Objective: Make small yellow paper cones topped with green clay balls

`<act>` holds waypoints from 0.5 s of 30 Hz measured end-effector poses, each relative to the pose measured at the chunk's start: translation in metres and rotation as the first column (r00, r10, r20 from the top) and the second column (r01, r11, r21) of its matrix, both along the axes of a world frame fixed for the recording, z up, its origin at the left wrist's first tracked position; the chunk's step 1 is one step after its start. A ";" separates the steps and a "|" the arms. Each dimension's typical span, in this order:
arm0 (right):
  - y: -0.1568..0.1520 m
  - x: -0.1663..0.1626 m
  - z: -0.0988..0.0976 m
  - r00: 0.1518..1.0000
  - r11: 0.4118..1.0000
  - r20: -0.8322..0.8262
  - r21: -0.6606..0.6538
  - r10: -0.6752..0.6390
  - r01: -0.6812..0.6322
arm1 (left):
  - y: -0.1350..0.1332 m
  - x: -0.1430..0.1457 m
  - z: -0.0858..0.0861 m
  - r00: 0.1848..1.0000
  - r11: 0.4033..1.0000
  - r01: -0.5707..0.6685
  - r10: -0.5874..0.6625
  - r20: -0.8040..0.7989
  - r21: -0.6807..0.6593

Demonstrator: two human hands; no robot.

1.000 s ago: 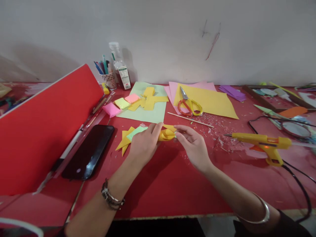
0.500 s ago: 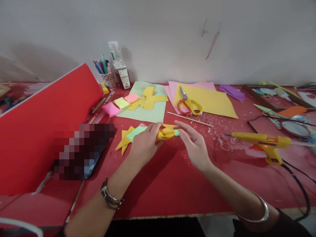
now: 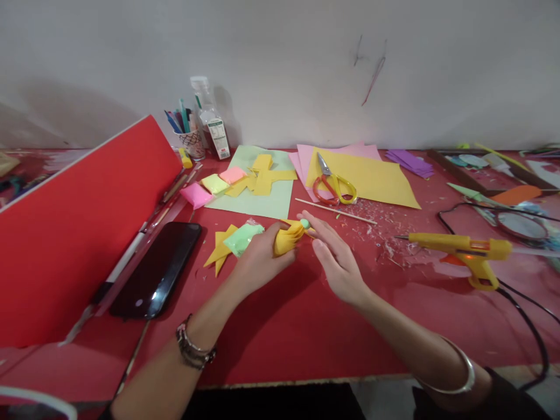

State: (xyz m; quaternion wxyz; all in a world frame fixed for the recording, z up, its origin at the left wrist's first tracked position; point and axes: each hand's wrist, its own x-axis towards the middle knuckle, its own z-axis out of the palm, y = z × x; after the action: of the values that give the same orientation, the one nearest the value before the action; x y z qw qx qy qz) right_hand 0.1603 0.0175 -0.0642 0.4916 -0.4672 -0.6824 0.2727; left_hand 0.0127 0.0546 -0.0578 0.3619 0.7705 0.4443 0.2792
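My left hand is closed around a bundle of folded yellow paper strips, shaped like petals. A small light green ball sits at the bundle's right end; it looks like soft clay. Beside that ball, my right hand has its fingers stretched out and the thumb apart. Its fingertips lie against or very close to the ball; I cannot tell which. A packet of light green clay lies just left of my left hand, partly over some pointed yellow paper pieces.
Scissors rest on yellow and pink sheets, with a thin wooden stick in front. A yellow glue gun with a cord lies right. On the left are a phone and a leaning red board. A glass bottle stands behind.
The yellow bundle has tilted, its green end turning up and slightly away. My right hand's fingers have straightened from a pinch at the green piece and spread beside it.
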 end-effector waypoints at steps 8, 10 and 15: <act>0.001 -0.001 -0.001 0.985 1.000 -0.171 -0.014 -0.011 0.009 | -0.001 0.000 0.004 1.000 0.998 0.009 -0.008 0.015 -0.058; 0.003 0.000 -0.001 0.977 0.999 -0.211 -0.052 -0.019 0.008 | -0.002 0.000 0.006 0.997 0.978 0.069 -0.060 0.055 -0.198; 0.005 0.000 0.000 0.944 0.991 -0.331 -0.120 0.011 -0.054 | -0.004 -0.002 0.008 0.940 0.787 0.330 -0.221 0.261 -0.521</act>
State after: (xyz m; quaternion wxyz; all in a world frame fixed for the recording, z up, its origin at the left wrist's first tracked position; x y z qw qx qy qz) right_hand 0.1608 0.0222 -0.0642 0.5633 -0.4342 -0.5794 0.3981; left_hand 0.0111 0.0504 -0.0499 0.6474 0.6582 0.3527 0.1521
